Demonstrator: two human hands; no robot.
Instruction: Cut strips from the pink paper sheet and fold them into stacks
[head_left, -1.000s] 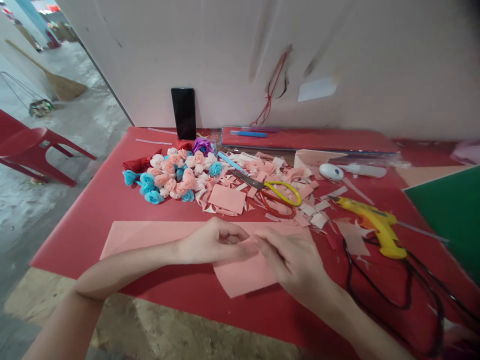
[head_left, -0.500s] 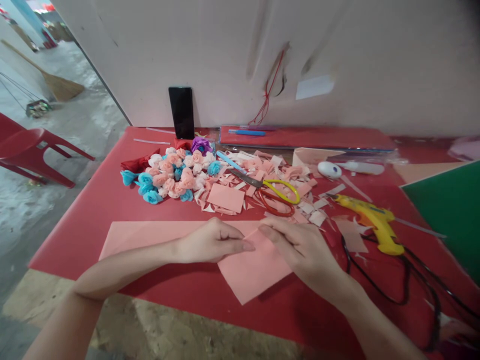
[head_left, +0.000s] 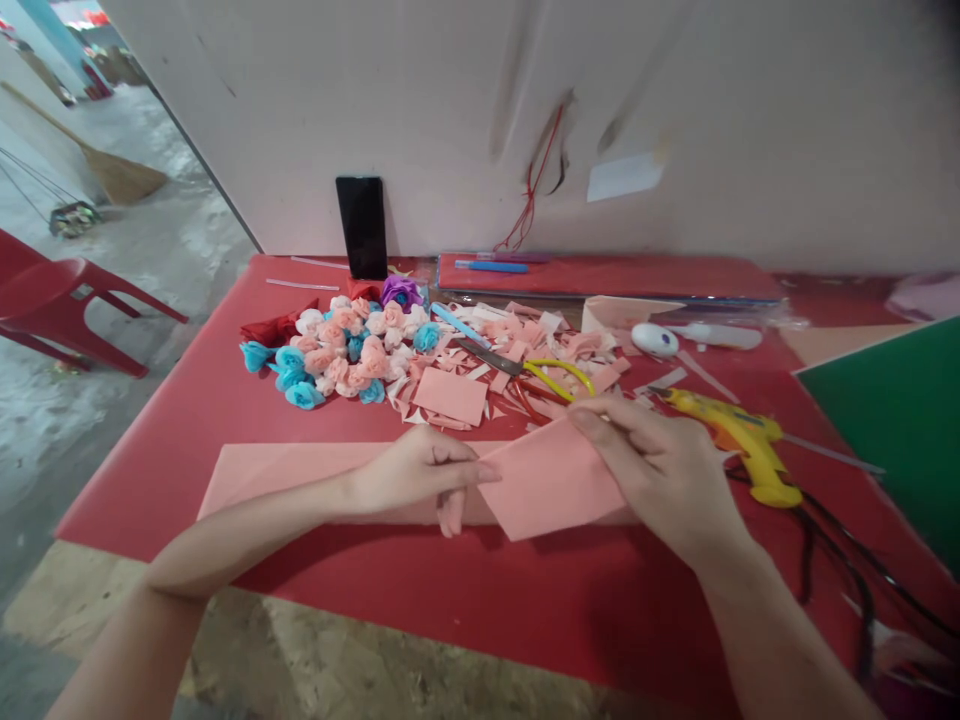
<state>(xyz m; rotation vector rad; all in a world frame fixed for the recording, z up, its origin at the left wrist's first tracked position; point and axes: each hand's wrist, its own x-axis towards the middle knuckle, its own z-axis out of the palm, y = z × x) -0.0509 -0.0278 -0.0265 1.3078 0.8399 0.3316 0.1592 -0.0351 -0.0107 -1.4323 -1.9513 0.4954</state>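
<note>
A long pink paper sheet (head_left: 292, 465) lies along the front of the red table (head_left: 187, 420). My left hand (head_left: 420, 475) rests on it, fingers curled and pinching the sheet's edge. My right hand (head_left: 664, 475) grips a torn-off pink piece (head_left: 551, 480), lifted and tilted above the sheet. Just behind my right hand lie yellow-handled scissors (head_left: 551, 375) among pink paper scraps (head_left: 525, 345).
A heap of pink, white and blue paper roses (head_left: 337, 350) sits mid-left. A yellow glue gun (head_left: 742, 440) with black cord lies at right, beside a green board (head_left: 900, 420). A black phone (head_left: 362, 227) leans on the wall. A red chair (head_left: 52, 290) stands left.
My right hand has pulled the pink piece away from the sheet, up and to the right. My left hand stayed put, holding the sheet.
</note>
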